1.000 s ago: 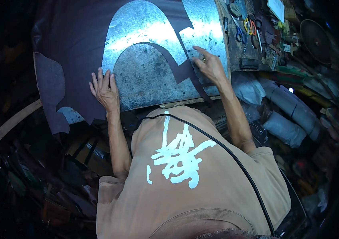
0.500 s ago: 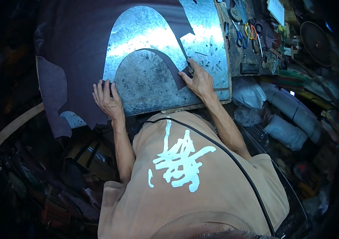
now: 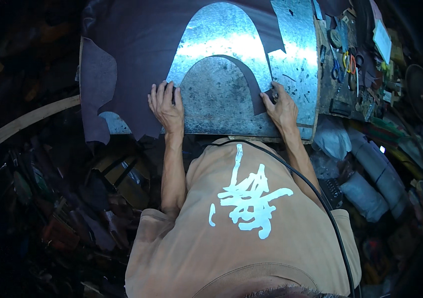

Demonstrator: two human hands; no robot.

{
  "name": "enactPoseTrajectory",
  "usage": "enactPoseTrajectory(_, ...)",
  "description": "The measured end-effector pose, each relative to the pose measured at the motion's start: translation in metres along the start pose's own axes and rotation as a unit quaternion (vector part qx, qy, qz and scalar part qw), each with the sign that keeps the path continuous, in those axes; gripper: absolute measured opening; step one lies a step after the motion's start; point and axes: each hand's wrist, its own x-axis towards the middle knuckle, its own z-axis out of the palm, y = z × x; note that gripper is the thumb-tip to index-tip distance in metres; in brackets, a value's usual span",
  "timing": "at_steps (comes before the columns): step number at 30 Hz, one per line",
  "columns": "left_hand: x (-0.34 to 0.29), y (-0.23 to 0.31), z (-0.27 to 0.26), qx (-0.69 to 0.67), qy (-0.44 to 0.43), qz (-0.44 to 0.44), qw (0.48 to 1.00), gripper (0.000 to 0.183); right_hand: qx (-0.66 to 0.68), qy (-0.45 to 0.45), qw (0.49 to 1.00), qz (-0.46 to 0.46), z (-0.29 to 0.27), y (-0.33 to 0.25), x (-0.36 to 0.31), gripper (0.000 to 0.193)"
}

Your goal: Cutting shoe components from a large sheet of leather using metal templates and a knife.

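Note:
A shiny, arch-shaped metal sheet (image 3: 221,30) lies on dark brown leather (image 3: 132,64) spread over a grey metal-topped table (image 3: 219,94). The arch's two ends point toward me. My left hand (image 3: 168,110) rests at the left end, its fingers lightly spread over the sheet and the leather beside it. At the right end is my right hand (image 3: 282,107), thumb and forefinger curled about the tip. Something small and dark shows between those fingers, too hidden to name. A dark leather strip shows along the arch's inner right edge.
Scissors (image 3: 346,63), a tape roll (image 3: 335,38) and other small tools lie on a bench to the right. Plastic-wrapped bundles (image 3: 363,196) sit below it. A pale curved wooden strip (image 3: 37,118) juts out at left. A black cable (image 3: 296,171) crosses my shirt.
The view has swung, so table, leather and hands appear farther right in the picture. Both hands stay at the arch's ends, with little visible change against the sheet.

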Motion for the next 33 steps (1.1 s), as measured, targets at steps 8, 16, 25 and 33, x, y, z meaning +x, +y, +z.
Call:
enactPoseTrajectory(8, 0.002, -0.004, 0.001, 0.012, 0.000, 0.026, 1.000, 0.023, 0.003, -0.005, 1.000, 0.011, 0.005, 0.007, 0.001, 0.045)
enactPoseTrajectory(16, 0.007, 0.000, 0.001, 0.017, -0.020, 0.042, 0.999, 0.027, 0.043, -0.024, 0.998, 0.039, -0.006, 0.003, 0.005, 0.044)
enactPoseTrajectory(25, 0.000, 0.001, 0.001, 0.028, -0.026, 0.021, 0.999, 0.027, 0.040, -0.014, 0.999, 0.025, 0.002, 0.012, -0.004, 0.045)
enactPoseTrajectory(33, 0.006, 0.000, 0.007, 0.020, 0.001, 0.036, 0.999, 0.028, 0.046, 0.003, 0.998, 0.034, 0.001, 0.011, 0.002, 0.047)
